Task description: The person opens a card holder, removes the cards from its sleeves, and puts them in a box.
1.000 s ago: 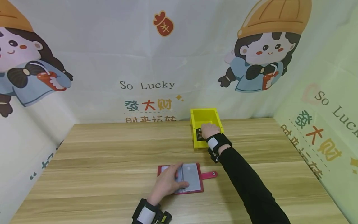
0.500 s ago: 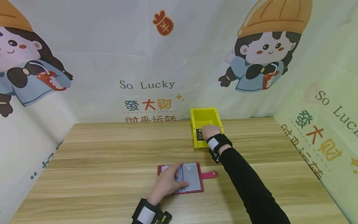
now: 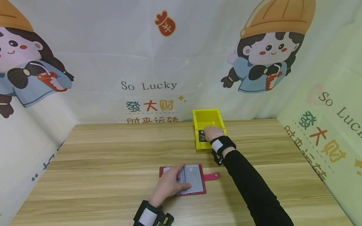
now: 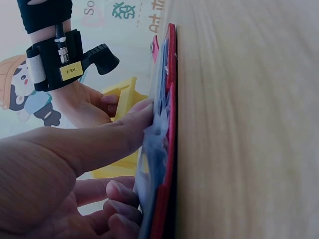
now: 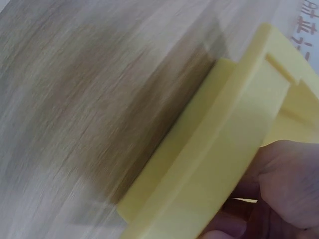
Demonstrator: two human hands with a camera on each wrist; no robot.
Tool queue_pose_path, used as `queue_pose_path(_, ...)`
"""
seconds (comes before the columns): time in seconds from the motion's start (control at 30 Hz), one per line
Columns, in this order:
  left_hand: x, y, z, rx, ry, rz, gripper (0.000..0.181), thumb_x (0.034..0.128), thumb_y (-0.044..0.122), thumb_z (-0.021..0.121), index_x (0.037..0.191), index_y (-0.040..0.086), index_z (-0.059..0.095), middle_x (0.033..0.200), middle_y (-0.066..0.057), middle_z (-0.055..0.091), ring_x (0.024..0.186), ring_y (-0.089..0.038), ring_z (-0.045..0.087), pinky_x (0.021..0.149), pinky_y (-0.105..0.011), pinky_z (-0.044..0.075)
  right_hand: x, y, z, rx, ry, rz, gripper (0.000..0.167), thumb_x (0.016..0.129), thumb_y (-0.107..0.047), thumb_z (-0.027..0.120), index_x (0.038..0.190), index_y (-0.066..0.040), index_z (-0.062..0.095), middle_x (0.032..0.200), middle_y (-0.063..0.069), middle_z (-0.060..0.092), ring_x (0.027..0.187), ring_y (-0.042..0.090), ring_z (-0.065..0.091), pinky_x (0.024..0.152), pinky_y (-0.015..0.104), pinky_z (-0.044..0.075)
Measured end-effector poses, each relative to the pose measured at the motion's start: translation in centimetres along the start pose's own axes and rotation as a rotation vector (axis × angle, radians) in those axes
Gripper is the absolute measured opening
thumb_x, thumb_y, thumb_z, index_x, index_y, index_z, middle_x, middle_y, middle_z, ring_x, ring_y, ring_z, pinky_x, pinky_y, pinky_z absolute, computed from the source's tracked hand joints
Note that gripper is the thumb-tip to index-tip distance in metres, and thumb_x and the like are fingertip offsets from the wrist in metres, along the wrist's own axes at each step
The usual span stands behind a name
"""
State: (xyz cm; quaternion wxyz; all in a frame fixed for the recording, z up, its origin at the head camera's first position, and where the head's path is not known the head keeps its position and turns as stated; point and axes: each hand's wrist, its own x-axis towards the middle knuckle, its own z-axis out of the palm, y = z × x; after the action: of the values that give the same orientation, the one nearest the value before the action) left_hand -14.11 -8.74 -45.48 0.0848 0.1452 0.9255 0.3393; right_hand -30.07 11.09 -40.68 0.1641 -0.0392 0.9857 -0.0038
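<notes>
A red card holder lies spread open on the table, showing clear plastic sleeves and a strap with a snap. My left hand rests on its left half and fold. In the left wrist view, the thumb presses against the sleeves and the other fingers lie loosely bent over them. Farther back, my right hand reaches into a yellow bin. A black card shows inside, just left of that hand. The fingertips are hidden, so a grip on the card cannot be made out.
The bin stands at the back of the wood-grain table, close to a printed cloth backdrop. Its yellow front wall rises beside the right hand's fingers. Another cloth panel borders the table on the right.
My right hand and wrist have shifted very slightly right inside the bin. The left hand and card holder have stayed in place.
</notes>
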Motion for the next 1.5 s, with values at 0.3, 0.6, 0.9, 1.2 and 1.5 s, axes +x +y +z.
queue_pose_path(0.3,0.0,0.0,0.0,-0.004,-0.002,-0.002,0.075,0.0773,0.028,0.088,0.139,0.001,0.055,0.100,-0.008,0.059,0.090,-0.021,0.049,0.075,-0.033,0.040,-0.2,0.8,-0.5,0.169,0.058,-0.030,0.020,0.101,-0.012,0.056,0.117,-0.001,0.061,0.102,0.014,0.063,0.084,0.025,0.055,0.073,0.035,0.044)
queue_pose_path(0.6,0.0,-0.1,0.0,-0.018,-0.001,0.003,0.076,0.0775,0.028,0.087,0.140,0.001,0.054,0.086,-0.003,0.049,0.084,-0.018,0.046,0.067,-0.027,0.030,-1.5,1.1,-1.0,0.246,0.149,-0.064,0.016,0.098,-0.012,0.059,0.105,0.002,0.063,0.085,0.010,0.055,0.070,0.021,0.051,0.060,0.030,0.041)
queue_pose_path(0.9,0.1,-0.1,0.0,-0.021,-0.006,-0.006,0.076,0.0774,0.028,0.088,0.140,0.001,0.054,0.087,-0.003,0.049,0.085,-0.018,0.046,0.068,-0.028,0.031,-2.8,1.1,-0.9,0.336,0.259,-0.112,0.024,0.097,-0.013,0.061,0.077,-0.002,0.059,0.062,0.001,0.040,0.054,0.014,0.041,0.049,0.024,0.031)
queue_pose_path(1.2,0.1,-0.3,0.1,-0.016,0.001,-0.004,0.076,0.0770,0.028,0.088,0.140,0.001,0.054,0.087,-0.003,0.049,0.086,-0.018,0.046,0.069,-0.028,0.032,-5.6,0.6,0.3,0.482,0.312,-0.148,0.022,0.098,-0.018,0.063,0.087,-0.001,0.072,0.062,0.000,0.048,0.054,0.012,0.044,0.049,0.022,0.032)
queue_pose_path(1.5,0.2,-0.3,0.1,0.002,0.001,-0.002,0.075,0.0771,0.029,0.088,0.139,0.001,0.055,0.088,-0.003,0.051,0.087,-0.019,0.047,0.071,-0.029,0.033,-8.6,0.1,3.6,0.588,0.310,-0.226,0.019,0.096,-0.019,0.067,0.097,-0.001,0.074,0.066,0.001,0.058,0.054,0.011,0.046,0.050,0.023,0.035)
